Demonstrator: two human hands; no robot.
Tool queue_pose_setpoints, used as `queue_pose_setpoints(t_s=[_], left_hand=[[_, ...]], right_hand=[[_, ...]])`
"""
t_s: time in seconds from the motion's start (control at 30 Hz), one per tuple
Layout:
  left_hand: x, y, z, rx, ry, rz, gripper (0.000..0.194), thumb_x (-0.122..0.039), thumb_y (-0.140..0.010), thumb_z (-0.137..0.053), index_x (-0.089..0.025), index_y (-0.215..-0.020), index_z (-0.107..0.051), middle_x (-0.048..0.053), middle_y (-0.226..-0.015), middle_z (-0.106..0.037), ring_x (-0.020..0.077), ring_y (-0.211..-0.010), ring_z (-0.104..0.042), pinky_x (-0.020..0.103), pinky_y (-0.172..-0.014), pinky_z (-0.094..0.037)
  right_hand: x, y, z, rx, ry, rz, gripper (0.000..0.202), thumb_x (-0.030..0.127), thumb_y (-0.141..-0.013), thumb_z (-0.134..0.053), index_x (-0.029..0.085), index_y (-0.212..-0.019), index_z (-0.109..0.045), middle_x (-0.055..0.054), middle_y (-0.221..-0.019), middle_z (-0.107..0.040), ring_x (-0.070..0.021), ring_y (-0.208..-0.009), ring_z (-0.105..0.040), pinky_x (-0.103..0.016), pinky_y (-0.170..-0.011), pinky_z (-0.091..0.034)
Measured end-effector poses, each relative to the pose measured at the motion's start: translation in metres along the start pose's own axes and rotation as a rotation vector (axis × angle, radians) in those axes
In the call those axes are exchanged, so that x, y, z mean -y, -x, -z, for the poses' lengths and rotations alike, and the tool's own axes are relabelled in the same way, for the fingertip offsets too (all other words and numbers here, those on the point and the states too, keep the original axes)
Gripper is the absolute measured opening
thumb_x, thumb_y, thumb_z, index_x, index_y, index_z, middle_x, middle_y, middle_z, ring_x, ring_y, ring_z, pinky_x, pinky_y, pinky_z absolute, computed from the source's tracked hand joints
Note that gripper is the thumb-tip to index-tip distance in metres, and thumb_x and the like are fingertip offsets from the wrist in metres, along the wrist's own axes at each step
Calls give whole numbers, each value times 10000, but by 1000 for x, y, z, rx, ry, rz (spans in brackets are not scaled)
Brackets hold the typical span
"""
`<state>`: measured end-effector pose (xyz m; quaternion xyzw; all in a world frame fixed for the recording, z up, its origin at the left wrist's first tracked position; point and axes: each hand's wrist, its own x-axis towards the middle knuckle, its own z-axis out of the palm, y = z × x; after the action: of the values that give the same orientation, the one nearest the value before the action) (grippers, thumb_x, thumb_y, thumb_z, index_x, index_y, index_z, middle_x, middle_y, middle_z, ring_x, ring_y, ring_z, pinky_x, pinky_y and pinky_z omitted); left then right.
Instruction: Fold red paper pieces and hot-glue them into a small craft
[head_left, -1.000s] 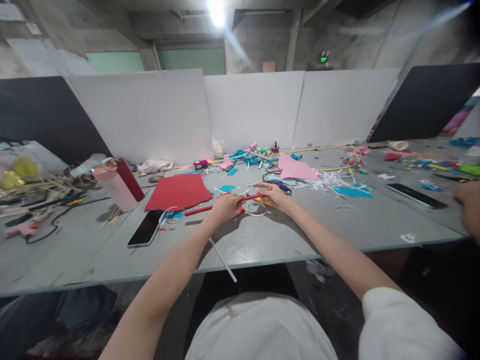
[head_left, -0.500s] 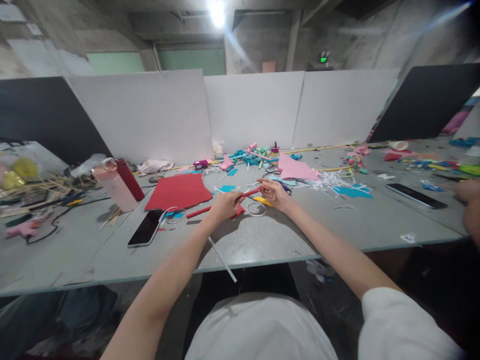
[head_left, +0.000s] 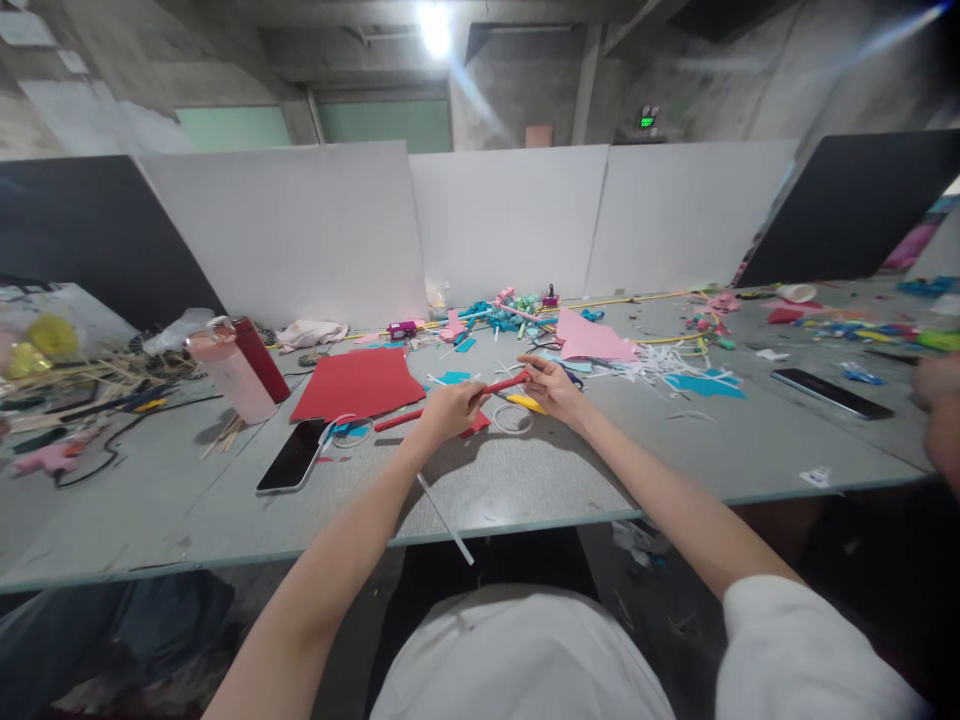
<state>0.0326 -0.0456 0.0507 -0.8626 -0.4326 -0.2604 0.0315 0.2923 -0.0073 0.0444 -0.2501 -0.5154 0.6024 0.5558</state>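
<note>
A thin red stick-like roll [head_left: 504, 384] spans both my hands, just above the table. Around its middle my left hand [head_left: 454, 410] is closed, and the roll sticks out past it to the left. My right hand [head_left: 551, 388] pinches the other end between thumb and fingers. Under the hands lie a ring of white strip [head_left: 513, 419], a yellow-handled tool [head_left: 527, 403] and a red scrap [head_left: 475, 424]. To the left is a large red sheet [head_left: 356, 384]. A white strip [head_left: 445, 520] hangs over the table's front edge below my left forearm.
A phone [head_left: 292, 458] and a pink bottle [head_left: 232, 372] stand left; another phone [head_left: 831, 393] lies right. Pink paper [head_left: 594, 335] and white paper shreds [head_left: 664, 362] lie behind my right hand. White panels [head_left: 510, 220] close off the back. Another person's hand [head_left: 937, 380] is at the right edge.
My hands stay almost in place on the red roll. At the right edge, the other person's hand has shifted slightly.
</note>
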Motion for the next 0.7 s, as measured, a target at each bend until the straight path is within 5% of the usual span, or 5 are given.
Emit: queue_pose_setpoints(t_s=[0.17,0.7], left_hand=[[-1,0,-1,21,-3,3,334,-382,-1099,-489,-213,-1201,-759,131,-1047,-787,251,-904,-714,332,-780,-475],[0,-1,-1,85,-56,-36,349,-348,-1078,-474,-200,-1133,-785,136,-986,-769,257,-847,-682,345,-765,-459]], right_hand=[[-1,0,-3,-48,42,15,420,442,-732,-973,225,-984,-717,56,-667,-567,-74,-525,-400,-221,-502,-323],[-8,-1,-9,-62,286,3,429,556,-785,-870,194,-986,-758,81,-545,-425,-79,-448,-347,-223,-436,-280]])
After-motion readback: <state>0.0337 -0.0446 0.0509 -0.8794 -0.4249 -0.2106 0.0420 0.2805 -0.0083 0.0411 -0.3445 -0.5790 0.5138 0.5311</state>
